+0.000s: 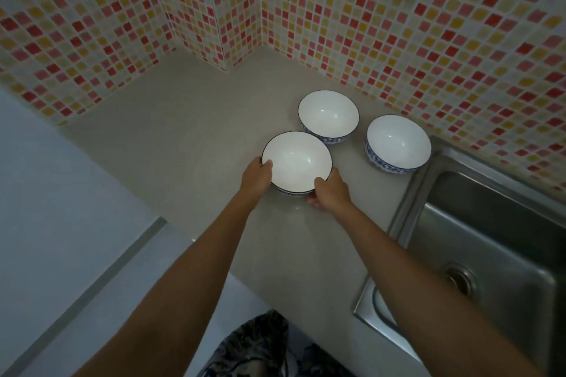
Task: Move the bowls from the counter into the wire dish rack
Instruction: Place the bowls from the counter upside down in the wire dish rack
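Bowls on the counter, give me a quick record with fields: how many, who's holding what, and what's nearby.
bowls: three, upright, white inside
held bowl: nearest, gripped at the rim by left hand and right hand
back bowl: on the counter
right bowl: beside the sink
dish rack: not in view

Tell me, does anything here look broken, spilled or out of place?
Nothing stands out. All three white bowls with blue patterned outsides are upright, empty and whole on the beige counter. The wire rack is not in view.
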`<state>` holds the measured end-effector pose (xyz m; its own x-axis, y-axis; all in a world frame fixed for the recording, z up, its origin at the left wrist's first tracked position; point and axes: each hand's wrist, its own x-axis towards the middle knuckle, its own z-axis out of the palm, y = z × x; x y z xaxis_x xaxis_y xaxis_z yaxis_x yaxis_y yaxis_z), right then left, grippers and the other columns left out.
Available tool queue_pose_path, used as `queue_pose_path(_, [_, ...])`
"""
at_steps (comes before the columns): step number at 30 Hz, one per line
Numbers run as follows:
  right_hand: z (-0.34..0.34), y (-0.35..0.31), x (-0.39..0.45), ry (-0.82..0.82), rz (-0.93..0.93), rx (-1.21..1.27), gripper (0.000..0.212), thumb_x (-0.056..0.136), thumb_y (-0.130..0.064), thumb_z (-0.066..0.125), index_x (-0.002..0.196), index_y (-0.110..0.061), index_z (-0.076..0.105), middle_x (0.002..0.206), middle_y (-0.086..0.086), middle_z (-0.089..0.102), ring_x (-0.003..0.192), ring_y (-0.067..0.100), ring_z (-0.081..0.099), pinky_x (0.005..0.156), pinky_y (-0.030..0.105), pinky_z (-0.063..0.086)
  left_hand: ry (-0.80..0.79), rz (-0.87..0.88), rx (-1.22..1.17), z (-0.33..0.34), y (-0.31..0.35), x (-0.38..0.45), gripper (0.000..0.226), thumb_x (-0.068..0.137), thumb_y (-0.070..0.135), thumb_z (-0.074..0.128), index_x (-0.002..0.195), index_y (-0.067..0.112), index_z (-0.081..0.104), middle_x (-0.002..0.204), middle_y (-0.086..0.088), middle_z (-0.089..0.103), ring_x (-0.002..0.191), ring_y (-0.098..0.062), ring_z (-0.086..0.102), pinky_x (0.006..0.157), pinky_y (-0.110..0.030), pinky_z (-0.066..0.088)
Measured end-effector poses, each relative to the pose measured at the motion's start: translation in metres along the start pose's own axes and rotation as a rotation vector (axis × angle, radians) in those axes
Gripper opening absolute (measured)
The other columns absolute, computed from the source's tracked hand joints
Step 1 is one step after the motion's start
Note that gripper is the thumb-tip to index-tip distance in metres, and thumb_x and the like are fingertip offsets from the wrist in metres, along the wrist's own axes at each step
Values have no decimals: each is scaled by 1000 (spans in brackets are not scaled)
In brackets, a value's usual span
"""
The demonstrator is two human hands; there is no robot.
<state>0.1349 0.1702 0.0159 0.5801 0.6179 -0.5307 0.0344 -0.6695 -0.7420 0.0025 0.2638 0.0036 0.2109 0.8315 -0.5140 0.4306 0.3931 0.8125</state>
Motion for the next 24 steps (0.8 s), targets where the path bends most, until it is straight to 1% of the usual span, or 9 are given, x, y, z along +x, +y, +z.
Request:
queue_pose_path(2, [-7,6,-7,4,4,30,37,85,-13,42,122,-14,45,113,12,61,71,33,69,57,35,59,-19,-17,-51,3,-1,-2,45,78,40,50,115,15,55,120,-9,61,108,-29,59,96,-49,49])
queue_pose_path(4, [-19,12,-15,13,-9,59,35,85,-11,41,120,-17,45,112,11,61,65,29,68,51,29,56,-45,-17,-116,9,7,-14,35,83,40,56,110,17,51,118,-7,60,105,-25,60,93,-47,51])
queue_pose_path(6, [-34,17,-24,26,-37,84,37,85,-10,40,121,-17,45,110,10,62,60,27,67,55,31,58,-68,-16,-185,20,18,-29,31,90,38,54,110,16,47,112,-4,59,97,-21,60,82,-41,55])
queue_pose_path(9, [-62,23,-39,52,-69,136,44,86,-8,39,129,-17,43,109,10,60,63,29,68,59,35,59,-154,-24,-266,40,38,-52,45,89,49,51,120,16,45,110,1,59,94,-16,59,63,-30,50])
queue_pose_path(11, [-84,28,-49,95,-86,172,47,85,-8,39,131,-17,41,111,11,60,67,31,69,58,35,59,-245,-15,-265,57,52,-68,57,84,60,49,126,22,46,119,0,60,100,-18,61,64,-30,51])
queue_pose_path(13, [-110,34,-59,136,-116,205,50,84,-7,39,133,-17,41,114,12,60,73,33,70,61,38,60,-351,34,-269,75,67,-88,53,86,64,44,126,30,50,120,3,62,102,-17,61,76,-36,55])
queue_pose_path(16, [-154,45,-76,187,-161,254,49,86,-6,39,134,-15,41,120,10,57,83,33,69,56,33,58,-462,92,-281,108,88,-118,52,86,68,39,126,37,51,123,2,62,109,-21,59,93,-47,51])
queue_pose_path(20, [-208,61,-99,264,-234,289,43,86,-9,44,128,-18,45,120,7,59,89,31,67,62,36,60,-469,154,-336,152,110,-157,46,89,65,38,121,35,50,118,-2,62,106,-24,61,91,-47,53])
queue_pose_path(24, [-254,70,-116,294,-303,309,33,90,-17,52,122,-24,47,114,4,62,84,26,69,56,25,56,-462,170,-413,188,124,-187,58,87,65,42,132,30,44,121,-5,61,103,-25,62,79,-42,57])
